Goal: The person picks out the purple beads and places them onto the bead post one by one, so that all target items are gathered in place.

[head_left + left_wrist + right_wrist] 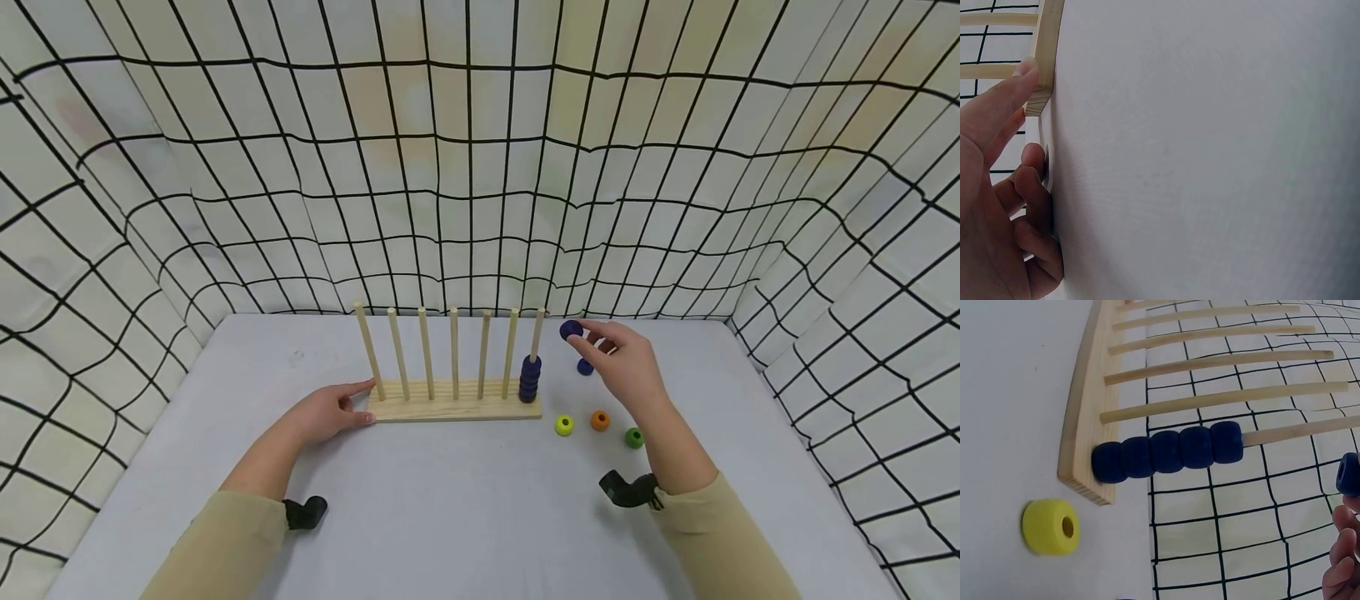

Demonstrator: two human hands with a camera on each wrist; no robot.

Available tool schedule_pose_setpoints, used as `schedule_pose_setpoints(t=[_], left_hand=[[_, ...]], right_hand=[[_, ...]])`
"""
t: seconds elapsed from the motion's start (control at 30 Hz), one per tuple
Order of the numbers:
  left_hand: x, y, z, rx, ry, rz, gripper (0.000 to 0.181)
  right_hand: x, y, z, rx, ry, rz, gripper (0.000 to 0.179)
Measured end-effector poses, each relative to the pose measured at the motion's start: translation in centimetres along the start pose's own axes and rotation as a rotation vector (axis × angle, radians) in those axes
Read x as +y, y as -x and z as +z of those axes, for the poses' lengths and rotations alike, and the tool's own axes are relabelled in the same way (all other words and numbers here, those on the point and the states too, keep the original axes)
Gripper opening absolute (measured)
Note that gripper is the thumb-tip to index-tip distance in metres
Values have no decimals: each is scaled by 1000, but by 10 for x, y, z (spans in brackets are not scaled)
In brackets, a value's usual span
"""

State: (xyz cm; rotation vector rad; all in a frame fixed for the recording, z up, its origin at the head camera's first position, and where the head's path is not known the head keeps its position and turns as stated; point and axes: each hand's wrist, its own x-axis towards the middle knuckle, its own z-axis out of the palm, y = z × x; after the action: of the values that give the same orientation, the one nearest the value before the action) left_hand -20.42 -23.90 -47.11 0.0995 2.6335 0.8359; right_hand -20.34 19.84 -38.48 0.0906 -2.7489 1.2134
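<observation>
A wooden pegboard (457, 410) with several upright pegs stands on the table. Its left end is held by my left hand (326, 414), thumb at the front edge and index finger behind; the other fingers curl loosely in the left wrist view. Several dark blue beads (529, 379) are stacked on the rightmost peg, whose upper part is bare. My right hand (628, 367) pinches another dark blue bead (571, 330) between thumb and fingers, just right of that peg's top and apart from it. In the right wrist view this bead (1349, 475) shows its hole facing the peg side.
One more blue bead (585, 367) lies below my right hand. Nearer me on the white table (450, 517) are a yellow bead (564, 426), an orange bead (599, 420) and a green bead (633, 437). Black netting (468, 200) surrounds the table's back and sides.
</observation>
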Motion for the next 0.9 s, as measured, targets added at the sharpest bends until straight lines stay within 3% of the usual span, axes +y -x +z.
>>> schedule_pose_setpoints(t=[0.43, 0.9], left_hand=[[0, 2, 1, 2, 22, -25, 72], [-3, -2, 2, 7, 10, -4, 73]], right_hand=[[-18, -3, 6, 40, -80, -44, 52], [-33, -8, 7, 87, -197, -67, 48]])
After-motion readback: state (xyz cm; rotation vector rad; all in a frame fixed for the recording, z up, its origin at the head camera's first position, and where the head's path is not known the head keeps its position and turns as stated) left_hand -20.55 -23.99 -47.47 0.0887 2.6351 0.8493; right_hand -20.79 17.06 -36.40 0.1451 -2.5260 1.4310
